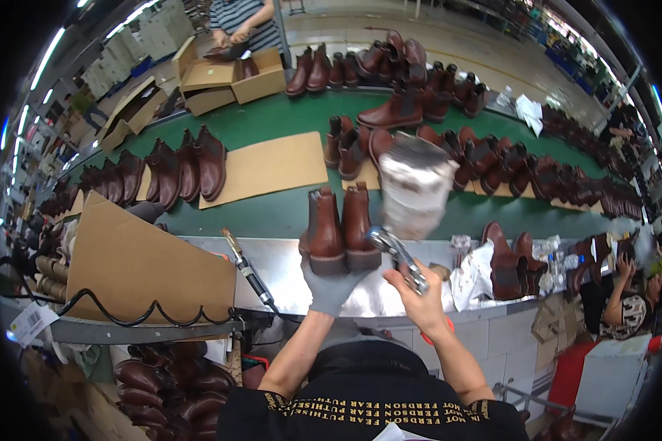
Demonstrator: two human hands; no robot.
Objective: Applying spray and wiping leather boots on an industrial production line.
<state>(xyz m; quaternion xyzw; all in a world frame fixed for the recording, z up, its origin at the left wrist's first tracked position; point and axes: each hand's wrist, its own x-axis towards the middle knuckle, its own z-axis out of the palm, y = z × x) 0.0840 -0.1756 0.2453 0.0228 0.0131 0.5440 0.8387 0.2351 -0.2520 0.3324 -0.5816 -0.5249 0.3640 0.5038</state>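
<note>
My left hand (331, 289), in a grey glove, is closed round the heels of a pair of brown Chelsea boots (325, 239). It holds them side by side above the metal edge of the bench, soles toward me. In my bare right hand (424, 303) is a metal spray gun (400, 259), fingers wrapped round its handle. Its nozzle end is close to the right boot of the pair. A large cup (417, 192) in a whitish, stained wrap sits over the gun, blurred, and hides part of the boots behind.
Rows of brown boots (212, 165) line the green conveyor (272, 117), several on cardboard sheets (268, 169). A heat-gun-like tool (250, 272) lies left on the metal ledge (294, 294). Two boots (504, 268) and white cloth (474, 273) lie right. Another person (246, 22) handles a shoe across the conveyor.
</note>
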